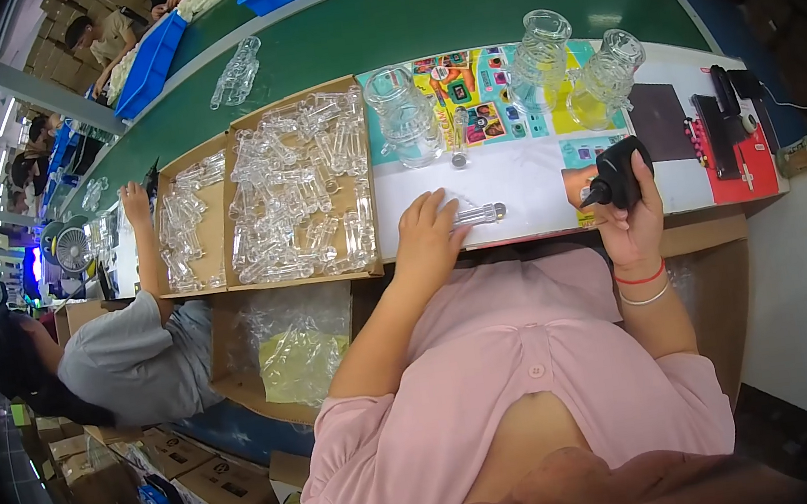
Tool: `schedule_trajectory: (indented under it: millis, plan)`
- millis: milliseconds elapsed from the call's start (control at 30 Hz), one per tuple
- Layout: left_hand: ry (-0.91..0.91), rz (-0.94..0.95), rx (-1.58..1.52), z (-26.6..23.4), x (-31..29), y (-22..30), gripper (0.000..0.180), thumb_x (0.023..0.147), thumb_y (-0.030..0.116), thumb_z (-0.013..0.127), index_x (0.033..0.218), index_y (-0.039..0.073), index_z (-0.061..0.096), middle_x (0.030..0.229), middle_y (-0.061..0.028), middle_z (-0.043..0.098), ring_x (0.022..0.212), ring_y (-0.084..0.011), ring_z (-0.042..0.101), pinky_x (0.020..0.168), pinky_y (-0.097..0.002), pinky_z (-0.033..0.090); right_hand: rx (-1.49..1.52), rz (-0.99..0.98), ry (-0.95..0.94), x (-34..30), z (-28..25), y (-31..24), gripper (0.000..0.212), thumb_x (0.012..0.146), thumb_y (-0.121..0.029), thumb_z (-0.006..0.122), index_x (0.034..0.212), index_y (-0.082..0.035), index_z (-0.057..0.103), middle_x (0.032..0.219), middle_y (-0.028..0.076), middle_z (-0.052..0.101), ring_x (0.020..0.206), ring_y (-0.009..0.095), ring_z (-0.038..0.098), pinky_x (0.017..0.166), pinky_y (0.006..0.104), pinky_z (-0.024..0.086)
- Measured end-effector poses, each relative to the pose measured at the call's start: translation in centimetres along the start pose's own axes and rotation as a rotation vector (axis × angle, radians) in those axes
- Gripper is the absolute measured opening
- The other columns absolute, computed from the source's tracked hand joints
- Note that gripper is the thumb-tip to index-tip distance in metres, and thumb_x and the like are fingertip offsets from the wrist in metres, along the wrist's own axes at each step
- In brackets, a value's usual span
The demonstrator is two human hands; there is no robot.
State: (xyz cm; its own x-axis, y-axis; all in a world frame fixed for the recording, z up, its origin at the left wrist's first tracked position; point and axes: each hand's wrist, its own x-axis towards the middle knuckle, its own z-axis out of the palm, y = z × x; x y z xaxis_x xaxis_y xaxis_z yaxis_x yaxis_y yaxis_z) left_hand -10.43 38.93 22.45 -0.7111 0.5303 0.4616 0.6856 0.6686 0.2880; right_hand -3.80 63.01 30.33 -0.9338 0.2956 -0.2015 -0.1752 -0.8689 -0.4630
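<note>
Fingers (436,210) of the left hand (426,242) partly hide a clear tube (483,214).

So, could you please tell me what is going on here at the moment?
The person's left hand is at one end of a small clear tube lying down. The right hand grips a black bottle with its nozzle toward the left. More clear pieces fill a cardboard tray on the left; three larger clear vessels stand farther back.
</note>
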Motion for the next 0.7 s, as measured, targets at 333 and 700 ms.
schedule_trajectory:
  millis: [333, 700]
  plan:
    - [0.012, -0.332, -0.864, -4.3, -0.5, 2.6, 0.026, 0.073, -0.005, 0.062, 0.098, 0.001, 0.06, 0.099, -0.0093, 0.056, 0.081, -0.014, 0.056, 0.069, -0.0221, 0.047, -0.223, -0.14, -0.067, -0.3, 1.3, 0.8, 0.024, 0.087, -0.026, 0.05, 0.095, -0.003, 0.051, 0.081, 0.007, 0.058, 0.052, 0.01, 0.051, 0.045, 0.0209, 0.044]
    - [0.297, -0.131, -1.226, -7.2, 1.4, 6.3, 0.039, 0.07, -0.012, 0.062, 0.104, -0.002, 0.044, 0.109, -0.0226, 0.054, 0.098, -0.0239, 0.057, 0.082, -0.0295, 0.048, -0.638, -0.494, -0.335, -3.9, 6.6, 0.6, 0.039, 0.08, -0.03, 0.056, 0.097, 0.003, 0.044, 0.079, 0.01, 0.051, 0.064, 0.015, 0.053, 0.054, 0.0253, 0.046]
